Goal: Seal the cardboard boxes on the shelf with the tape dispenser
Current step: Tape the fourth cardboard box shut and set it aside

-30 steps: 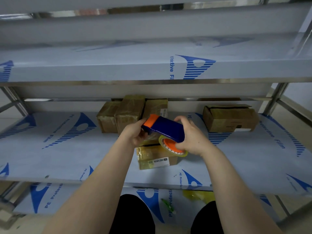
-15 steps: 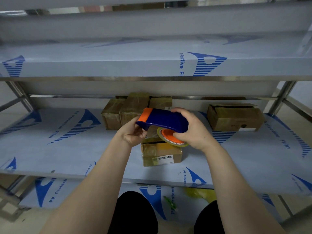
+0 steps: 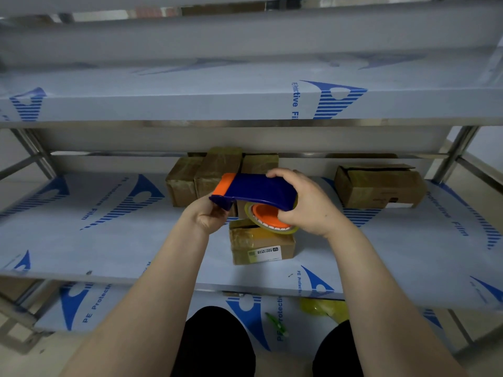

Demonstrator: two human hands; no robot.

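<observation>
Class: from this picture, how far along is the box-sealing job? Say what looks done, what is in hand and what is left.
Done, apparently: the back boxes look glossy with tape. In hand: the right hand and left hand hold the tape dispenser above the front box, whose top shows a gap. Left: that box and the right box, whose flaps are loose.

On the shelf (image 3: 109, 240), a near box (image 3: 262, 247) lies before a box cluster (image 3: 217, 170), a lone box (image 3: 378, 189) rightward.

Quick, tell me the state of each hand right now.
Left hand: holds the front end of the tape dispenser.
Right hand: grips the dispenser's rear end, above the tape roll.
</observation>
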